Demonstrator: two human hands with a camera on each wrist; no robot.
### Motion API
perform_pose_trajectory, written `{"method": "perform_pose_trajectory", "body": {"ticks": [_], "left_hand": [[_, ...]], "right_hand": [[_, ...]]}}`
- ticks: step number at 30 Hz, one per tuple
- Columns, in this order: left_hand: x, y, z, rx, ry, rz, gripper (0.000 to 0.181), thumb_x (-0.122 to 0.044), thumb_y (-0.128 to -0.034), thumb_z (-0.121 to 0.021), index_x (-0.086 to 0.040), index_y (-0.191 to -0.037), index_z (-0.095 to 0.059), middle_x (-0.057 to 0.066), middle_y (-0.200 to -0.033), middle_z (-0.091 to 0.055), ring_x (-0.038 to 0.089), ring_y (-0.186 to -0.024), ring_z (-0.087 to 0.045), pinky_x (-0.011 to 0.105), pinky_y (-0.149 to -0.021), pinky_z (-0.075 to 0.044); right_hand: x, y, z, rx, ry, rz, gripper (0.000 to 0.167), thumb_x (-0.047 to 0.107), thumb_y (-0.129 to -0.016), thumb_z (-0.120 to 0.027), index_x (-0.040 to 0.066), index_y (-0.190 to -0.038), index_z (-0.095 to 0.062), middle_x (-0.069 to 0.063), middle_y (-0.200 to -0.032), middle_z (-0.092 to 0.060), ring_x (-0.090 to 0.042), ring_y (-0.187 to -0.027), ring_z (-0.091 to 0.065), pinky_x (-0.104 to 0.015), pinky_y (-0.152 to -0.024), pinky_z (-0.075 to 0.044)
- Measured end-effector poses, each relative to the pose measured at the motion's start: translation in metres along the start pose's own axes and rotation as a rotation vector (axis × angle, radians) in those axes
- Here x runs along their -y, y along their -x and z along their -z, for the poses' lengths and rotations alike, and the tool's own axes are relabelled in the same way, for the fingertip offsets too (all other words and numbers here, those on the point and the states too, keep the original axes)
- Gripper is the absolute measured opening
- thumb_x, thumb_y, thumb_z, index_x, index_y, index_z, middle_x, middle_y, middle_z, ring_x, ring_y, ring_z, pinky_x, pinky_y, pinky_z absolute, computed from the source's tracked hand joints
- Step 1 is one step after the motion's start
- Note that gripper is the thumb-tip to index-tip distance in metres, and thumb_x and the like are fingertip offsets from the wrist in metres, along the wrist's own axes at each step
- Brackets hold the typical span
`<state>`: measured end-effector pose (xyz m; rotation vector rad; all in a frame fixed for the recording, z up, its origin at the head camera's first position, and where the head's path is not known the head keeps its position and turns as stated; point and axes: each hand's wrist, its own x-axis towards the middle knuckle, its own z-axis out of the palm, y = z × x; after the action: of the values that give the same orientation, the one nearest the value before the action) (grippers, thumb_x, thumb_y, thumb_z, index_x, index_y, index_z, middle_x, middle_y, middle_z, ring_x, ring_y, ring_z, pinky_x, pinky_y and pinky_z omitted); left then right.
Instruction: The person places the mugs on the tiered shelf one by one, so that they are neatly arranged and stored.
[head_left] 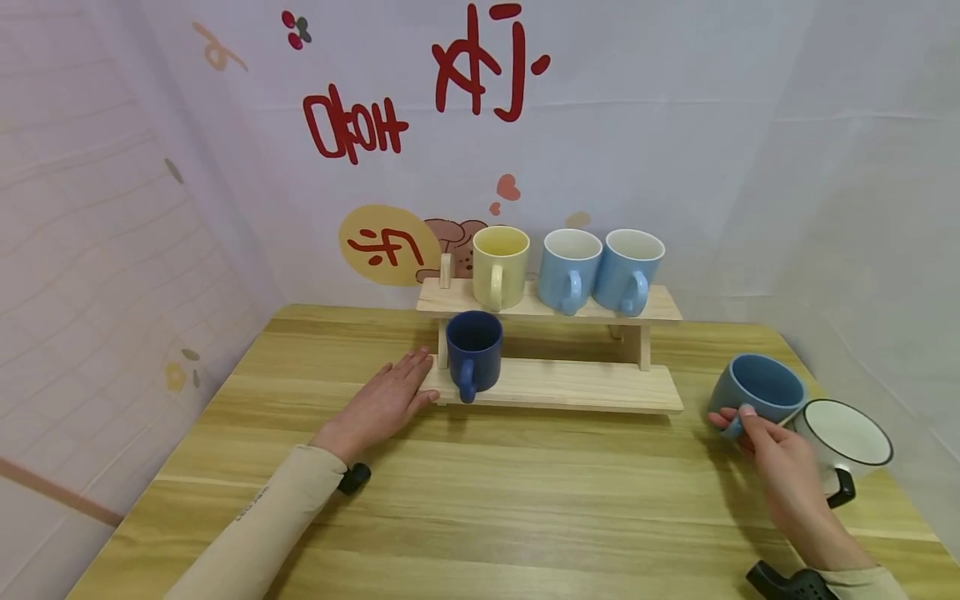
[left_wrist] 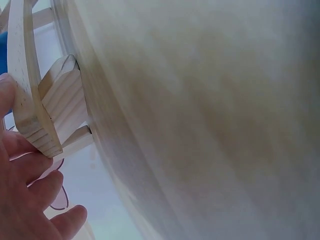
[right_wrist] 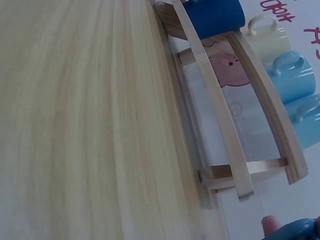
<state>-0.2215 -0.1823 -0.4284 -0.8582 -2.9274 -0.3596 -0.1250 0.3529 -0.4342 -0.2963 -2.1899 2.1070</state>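
Note:
My left hand (head_left: 382,402) touches the left end of the wooden rack's lower shelf (head_left: 585,385), fingers fairly straight; in the left wrist view the hand (left_wrist: 30,190) lies against the shelf end (left_wrist: 37,110). A dark blue mug (head_left: 474,354) stands on that shelf, just right of the hand. At the right, my right hand (head_left: 787,467) pinches the handle of a grey-blue mug (head_left: 761,387), beside a white enamel mug (head_left: 843,433) with a black rim. Only a fingertip and part of that mug (right_wrist: 295,231) show in the right wrist view.
On the rack's upper shelf (head_left: 667,305) stand a yellow mug (head_left: 500,267) and two light blue mugs (head_left: 570,271), (head_left: 630,271) side by side. The wooden table (head_left: 525,500) spreads in front. A printed white curtain (head_left: 675,150) hangs behind.

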Motion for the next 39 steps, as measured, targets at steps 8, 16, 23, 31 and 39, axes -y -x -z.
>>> {"method": "perform_pose_trajectory", "body": {"ticks": [8, 16, 23, 31, 39], "left_hand": [[0.0, -0.001, 0.0, -0.001, 0.006, -0.001, 0.068, -0.042, -0.1096, -0.049, 0.005, -0.157, -0.037, 0.022, -0.165, -0.032, 0.039, -0.152, -0.031, 0.063, -0.116, -0.033], [0.0, -0.001, -0.001, 0.001, 0.0, -0.005, 0.068, -0.043, -0.1094, -0.049, 0.005, -0.157, -0.037, 0.021, -0.165, -0.032, 0.039, -0.152, -0.031, 0.062, -0.116, -0.033], [0.0, -0.001, 0.0, 0.0, 0.016, 0.003, 0.069, -0.043, -0.1093, -0.049, 0.004, -0.158, -0.037, 0.021, -0.165, -0.032, 0.038, -0.152, -0.031, 0.062, -0.117, -0.033], [0.0, -0.002, 0.0, 0.019, 0.02, 0.016, 0.069, -0.043, -0.1096, -0.048, 0.004, -0.158, -0.035, 0.02, -0.166, -0.03, 0.038, -0.153, -0.029, 0.063, -0.117, -0.032], [0.0, -0.002, 0.0, 0.011, 0.022, 0.014, 0.069, -0.043, -0.1093, -0.05, 0.005, -0.157, -0.037, 0.021, -0.165, -0.032, 0.04, -0.152, -0.03, 0.063, -0.116, -0.033]], "right_hand": [[-0.004, 0.0, -0.008, -0.038, -0.153, 0.112, 0.028, 0.029, -0.107, -0.057, 0.006, -0.107, -0.075, 0.003, -0.095, -0.079, 0.003, -0.099, -0.07, -0.007, -0.086, -0.05], [0.003, 0.005, -0.006, -0.067, -0.213, 0.139, 0.025, 0.025, -0.107, -0.057, 0.006, -0.105, -0.074, 0.004, -0.091, -0.076, 0.001, -0.097, -0.069, -0.007, -0.085, -0.049], [0.025, 0.01, -0.015, -0.086, -0.231, 0.192, 0.024, 0.023, -0.106, -0.061, 0.005, -0.104, -0.076, 0.003, -0.091, -0.076, -0.002, -0.094, -0.071, -0.008, -0.086, -0.05], [0.039, 0.02, -0.029, -0.03, -0.237, 0.255, 0.021, 0.02, -0.107, -0.059, 0.005, -0.107, -0.073, 0.002, -0.093, -0.076, -0.004, -0.096, -0.072, -0.01, -0.09, -0.051], [0.047, 0.03, -0.052, 0.047, -0.254, 0.369, 0.023, 0.011, -0.108, -0.053, -0.004, -0.107, -0.071, -0.003, -0.092, -0.075, -0.01, -0.096, -0.072, -0.015, -0.094, -0.052]]}}
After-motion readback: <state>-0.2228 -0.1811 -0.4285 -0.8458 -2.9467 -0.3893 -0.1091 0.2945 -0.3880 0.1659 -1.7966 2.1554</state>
